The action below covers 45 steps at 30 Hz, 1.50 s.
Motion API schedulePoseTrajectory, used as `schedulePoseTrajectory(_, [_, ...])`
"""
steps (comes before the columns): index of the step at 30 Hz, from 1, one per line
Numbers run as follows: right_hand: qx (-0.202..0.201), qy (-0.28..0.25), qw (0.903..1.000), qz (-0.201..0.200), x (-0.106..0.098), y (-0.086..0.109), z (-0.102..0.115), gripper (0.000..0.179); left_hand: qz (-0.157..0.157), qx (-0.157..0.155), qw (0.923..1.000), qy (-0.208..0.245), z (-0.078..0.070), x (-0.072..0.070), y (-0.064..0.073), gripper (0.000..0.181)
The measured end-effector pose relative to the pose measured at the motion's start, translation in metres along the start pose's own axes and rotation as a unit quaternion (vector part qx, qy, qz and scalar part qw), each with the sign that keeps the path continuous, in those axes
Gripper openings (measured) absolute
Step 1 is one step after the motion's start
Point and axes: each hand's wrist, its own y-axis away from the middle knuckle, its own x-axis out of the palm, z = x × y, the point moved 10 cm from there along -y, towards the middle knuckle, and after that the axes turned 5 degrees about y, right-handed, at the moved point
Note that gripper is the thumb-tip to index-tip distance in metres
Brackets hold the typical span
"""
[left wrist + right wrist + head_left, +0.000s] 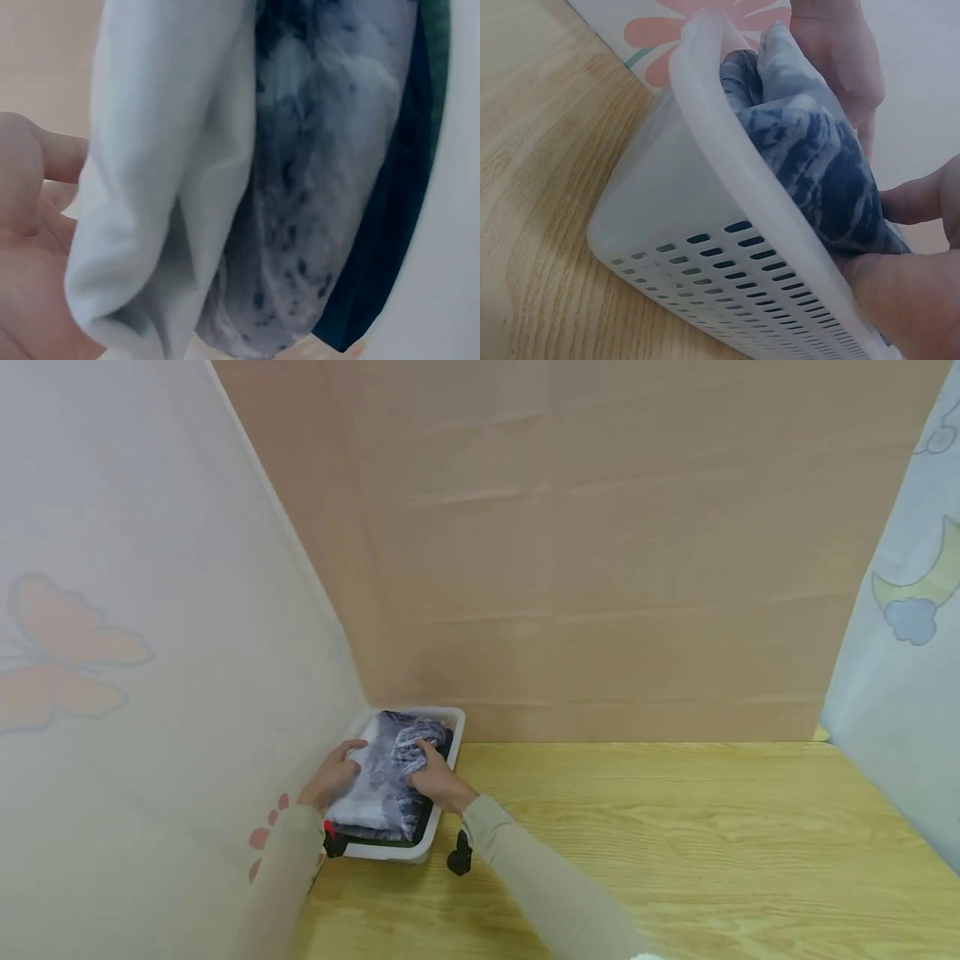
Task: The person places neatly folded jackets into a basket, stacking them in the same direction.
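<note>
A folded garment (378, 781), patterned in white, grey and dark blue like tie-dye, lies in a white plastic basket (459, 720) at the table's far left corner. At its left edge my left hand (332, 778) holds it between thumb and fingers; in the left wrist view part of that hand (37, 247) is hidden behind the pale fold. On the right edge, my right hand (441, 781) pinches the bunched dark part, with the thumb close to the basket rim in the right wrist view. Dark blue cloth (382, 247) shows beneath the garment.
Wood-grain table top (637, 835) stretches to the right of the basket. A pale printed sheet (187, 610) stands close along the left side, and a brown panel (600, 568) rises behind. Slotted holes run along the basket's side.
</note>
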Motion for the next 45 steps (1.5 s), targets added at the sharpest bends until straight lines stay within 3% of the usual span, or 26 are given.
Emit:
schedulePoseTrajectory(3, [0.011, 0.003, 0.9999, 0.008, 0.001, 0.002, -0.004, 0.09, 0.003, -0.004, 0.9996, -0.029, 0.006, 0.005, -0.001, 0.07])
schedulePoseTrajectory(9, [0.026, 0.005, 0.9994, 0.022, 0.006, 0.007, -0.005, 0.091, -0.012, -0.015, 0.999, -0.04, 0.01, 0.007, 0.001, 0.07])
schedulePoseTrajectory(17, [0.033, 0.05, 0.998, 0.017, -0.002, 0.017, 0.015, 0.102, 0.0, -0.033, 0.9985, -0.044, 0.006, 0.002, 0.004, 0.067])
schedulePoseTrajectory(28, [0.029, 0.079, 0.9957, 0.038, -0.023, 0.03, 0.041, 0.098, 0.023, -0.015, 0.988, -0.152, -0.032, -0.003, 0.006, 0.067])
schedulePoseTrajectory(37, [0.015, 0.081, 0.9957, 0.044, -0.048, 0.037, 0.059, 0.086, 0.055, 0.024, 0.9669, -0.248, -0.072, 0.015, 0.002, 0.07])
schedulePoseTrajectory(45, [-0.021, 0.107, 0.9927, 0.05, -0.084, 0.05, 0.079, 0.066, 0.057, 0.057, 0.9599, -0.268, -0.099, 0.028, 0.005, 0.07])
